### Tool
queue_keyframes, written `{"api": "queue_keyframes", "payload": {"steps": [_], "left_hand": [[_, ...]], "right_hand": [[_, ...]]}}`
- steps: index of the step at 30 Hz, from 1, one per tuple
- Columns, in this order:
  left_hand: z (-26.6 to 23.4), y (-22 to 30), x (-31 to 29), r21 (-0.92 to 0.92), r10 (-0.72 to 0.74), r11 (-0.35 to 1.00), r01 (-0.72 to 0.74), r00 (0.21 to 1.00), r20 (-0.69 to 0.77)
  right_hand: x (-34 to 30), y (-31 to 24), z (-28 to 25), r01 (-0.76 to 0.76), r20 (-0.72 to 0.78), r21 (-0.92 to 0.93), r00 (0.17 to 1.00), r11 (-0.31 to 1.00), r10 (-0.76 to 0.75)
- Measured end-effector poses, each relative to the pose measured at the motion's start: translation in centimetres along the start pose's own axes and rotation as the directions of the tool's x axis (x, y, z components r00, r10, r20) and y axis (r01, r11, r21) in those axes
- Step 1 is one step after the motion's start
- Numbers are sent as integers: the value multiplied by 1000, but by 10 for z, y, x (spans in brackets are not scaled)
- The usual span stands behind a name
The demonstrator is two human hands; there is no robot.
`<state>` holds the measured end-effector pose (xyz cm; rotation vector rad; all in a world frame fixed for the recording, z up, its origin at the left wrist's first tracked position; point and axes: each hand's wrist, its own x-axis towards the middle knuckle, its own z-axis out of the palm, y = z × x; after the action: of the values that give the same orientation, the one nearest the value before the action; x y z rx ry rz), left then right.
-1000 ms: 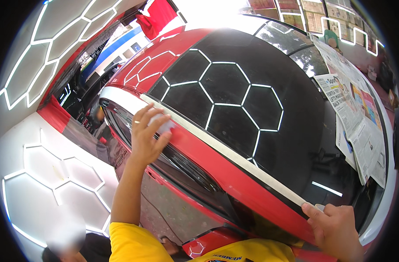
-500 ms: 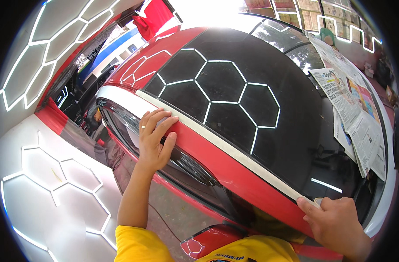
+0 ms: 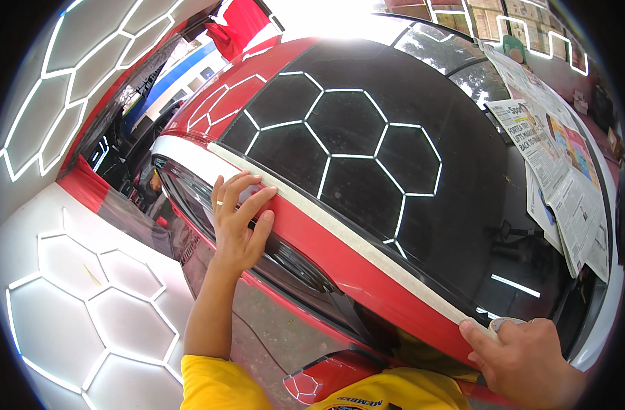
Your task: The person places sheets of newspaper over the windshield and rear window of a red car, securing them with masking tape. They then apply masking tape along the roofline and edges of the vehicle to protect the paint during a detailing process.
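A strip of cream masking tape (image 3: 353, 242) runs along the edge of a car's glossy black roof (image 3: 374, 164), beside the red roof rail (image 3: 388, 301). At the strip's near right end, my right hand (image 3: 528, 355) is closed round the tape roll (image 3: 505, 322); its thumb side rests by the tape, and most of the roll is hidden by my fingers. Farther left, my left hand (image 3: 241, 222) lies over the rail above the side window, fingers apart, fingertips touching the red paint close to the tape. It holds nothing.
Newspaper sheets (image 3: 559, 178) cover part of the windscreen side at right. Below the rail are the side window (image 3: 292, 263) and a red door mirror (image 3: 319, 376) near my body. A white wall (image 3: 87, 307) with hexagon lights stands at left.
The view has shifted slightly. My right hand has turned a little, so more of the tape roll shows. My left hand stays at nearly the same place on the rail.
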<state>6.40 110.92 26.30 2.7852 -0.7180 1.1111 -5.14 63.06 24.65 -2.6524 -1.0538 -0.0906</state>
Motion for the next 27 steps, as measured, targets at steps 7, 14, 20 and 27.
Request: {"api": "queue_keyframes", "payload": {"steps": [7,14,20,27], "left_hand": [[2,6,1,14,6,1000,-6,999,33],[-3,9,-1,26,3,1000,-5,998,67],[0,25,0,-39,85,996,-82,994,75],[-2,18,0,65,155,984,-163,981,121]], "right_hand": [[0,-5,-1,-49,3,-18,999,999,49],[4,-5,-2,-53,35,-6,998,999,53],[4,-6,-1,-67,50,-13,996,998,68],[4,-3,-1,-76,69,-162,994,984,88]]}}
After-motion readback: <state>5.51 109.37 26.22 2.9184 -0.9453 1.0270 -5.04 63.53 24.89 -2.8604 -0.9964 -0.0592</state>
